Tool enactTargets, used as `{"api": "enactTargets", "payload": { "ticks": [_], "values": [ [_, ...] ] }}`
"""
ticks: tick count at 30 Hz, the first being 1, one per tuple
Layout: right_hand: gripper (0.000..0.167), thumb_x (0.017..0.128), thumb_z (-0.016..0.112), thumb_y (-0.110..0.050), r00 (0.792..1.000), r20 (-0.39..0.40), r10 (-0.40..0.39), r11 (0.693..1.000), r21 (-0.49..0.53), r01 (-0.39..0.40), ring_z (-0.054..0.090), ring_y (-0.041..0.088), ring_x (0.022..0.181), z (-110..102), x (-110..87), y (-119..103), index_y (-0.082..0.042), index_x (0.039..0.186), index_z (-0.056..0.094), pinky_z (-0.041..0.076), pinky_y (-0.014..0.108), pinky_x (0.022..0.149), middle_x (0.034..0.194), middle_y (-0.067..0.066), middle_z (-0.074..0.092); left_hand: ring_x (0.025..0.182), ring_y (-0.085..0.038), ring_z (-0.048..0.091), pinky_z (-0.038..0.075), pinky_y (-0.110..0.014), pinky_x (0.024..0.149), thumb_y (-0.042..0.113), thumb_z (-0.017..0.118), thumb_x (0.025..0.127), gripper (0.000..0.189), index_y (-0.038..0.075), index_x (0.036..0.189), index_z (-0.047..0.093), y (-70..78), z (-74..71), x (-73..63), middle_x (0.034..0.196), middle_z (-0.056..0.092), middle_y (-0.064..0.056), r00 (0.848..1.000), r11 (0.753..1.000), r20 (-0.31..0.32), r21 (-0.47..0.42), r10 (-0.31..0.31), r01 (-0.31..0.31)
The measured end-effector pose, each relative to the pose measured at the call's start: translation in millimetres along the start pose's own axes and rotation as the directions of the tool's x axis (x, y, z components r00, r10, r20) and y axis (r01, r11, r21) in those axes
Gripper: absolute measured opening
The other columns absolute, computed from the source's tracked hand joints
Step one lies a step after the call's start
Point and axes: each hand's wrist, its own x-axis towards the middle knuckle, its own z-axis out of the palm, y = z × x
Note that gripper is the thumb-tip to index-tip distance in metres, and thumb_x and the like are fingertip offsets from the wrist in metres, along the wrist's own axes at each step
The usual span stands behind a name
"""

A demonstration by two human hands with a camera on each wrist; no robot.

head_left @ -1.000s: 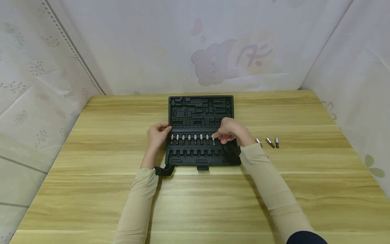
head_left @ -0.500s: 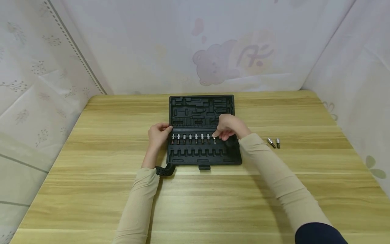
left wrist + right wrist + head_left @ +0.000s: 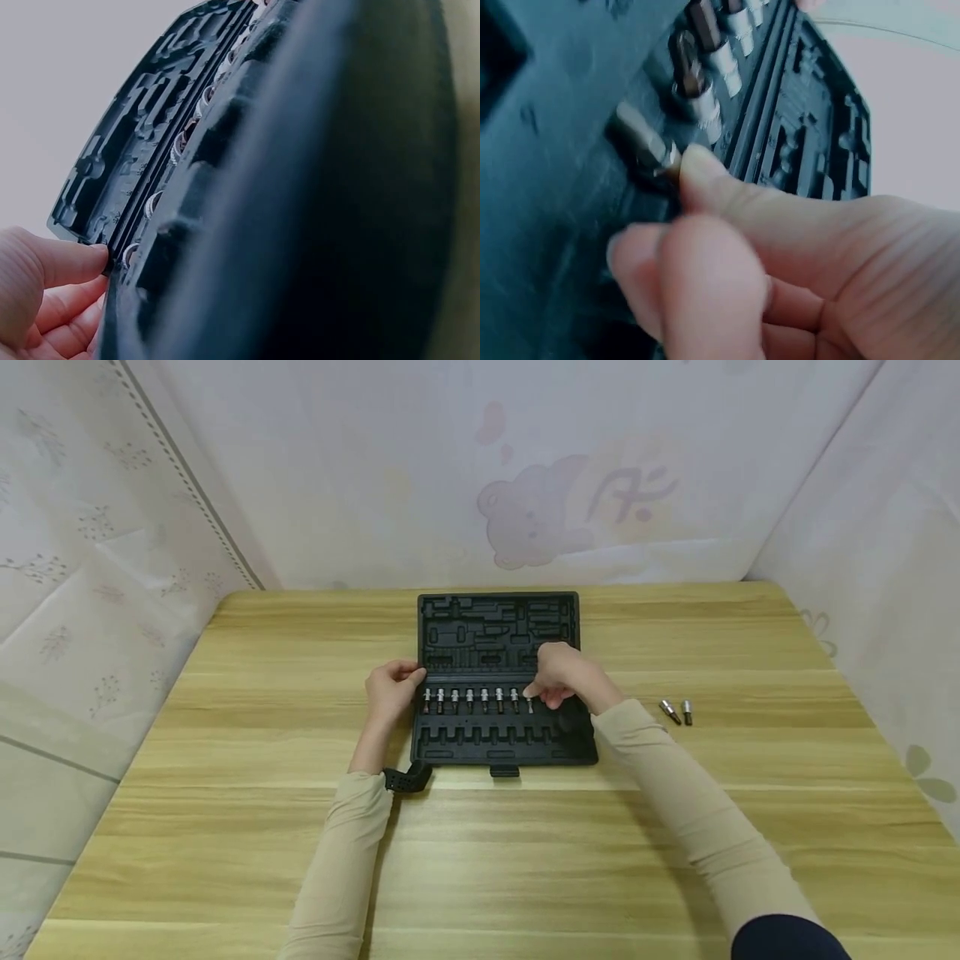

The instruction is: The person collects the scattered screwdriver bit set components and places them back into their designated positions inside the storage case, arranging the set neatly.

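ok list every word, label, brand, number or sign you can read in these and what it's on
No text can be read for certain.
Backdrop: a faint, letter-like mark beside the bear print; I cannot read it as any word.
Black case: small raised marks near a slot in the right wrist view, too blurred to read.
Bit sockets: no readable marking shows.

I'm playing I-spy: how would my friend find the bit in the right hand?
On the wooden table lies an open black case. In its nearer half, follow the row of silver-topped bits rightward to the end bit. It alone is pinched by the right hand.
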Motion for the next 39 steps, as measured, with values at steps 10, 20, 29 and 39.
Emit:
{"api": "enactTargets", "payload": {
  "ticks": [10,20,29,39],
  "values": [
    [0.029,0.082,0.074,-0.023,0.980,-0.173,-0.093,0.994,0.040,0.101,0.060,0.013,0.045,10,-4.0,14,-0.004,0.061,0.067,0.044,0.024,0.043,0.050,0.004,0.060,0.060,-0.010,0.053,0.043,-0.019,0.054,0.012,0.066,0.087,0.020,-0.002,0.101,0.069,0.6,0.8,0.0,0.089,0.067,-0.018,1.000,1.000,0.015,-0.009,-0.018,0.019],
    [0.023,0.087,0.065,-0.016,0.958,-0.228,-0.176,0.958,0.183,0.219,0.064,0.018,0.053,3,-19.9,34,0.004,0.079,0.069,0.050,0.029,0.052,0.054,0.004,0.061,0.058,-0.007,0.052,0.043,-0.018,0.053,0.011,0.066,0.087,0.020,-0.003,0.101,0.069,0.3,1.0,-0.2,0.089,0.067,-0.019,1.000,0.999,0.010,-0.025,-0.020,0.020],
    [0.020,0.089,0.061,-0.009,0.946,-0.256,-0.198,0.937,0.234,0.259,0.064,0.015,0.054,-6,-29.1,53,0.010,0.088,0.066,0.054,0.033,0.057,0.059,0.005,0.063,0.058,-0.008,0.052,0.043,-0.018,0.054,0.011,0.066,0.087,0.020,-0.003,0.101,0.069,0.7,0.9,-0.5,0.090,0.067,-0.020,1.000,0.999,0.006,-0.020,-0.029,0.029],
    [0.022,0.090,0.060,-0.009,0.945,-0.257,-0.201,0.931,0.251,0.266,0.066,0.018,0.057,-10,-33.8,68,0.012,0.091,0.065,0.054,0.033,0.058,0.061,0.005,0.065,0.057,-0.007,0.052,0.043,-0.018,0.053,0.011,0.066,0.087,0.020,-0.003,0.101,0.070,0.8,1.0,-0.4,0.088,0.067,-0.018,1.000,1.000,0.005,-0.021,-0.024,0.024]
  ]
}}
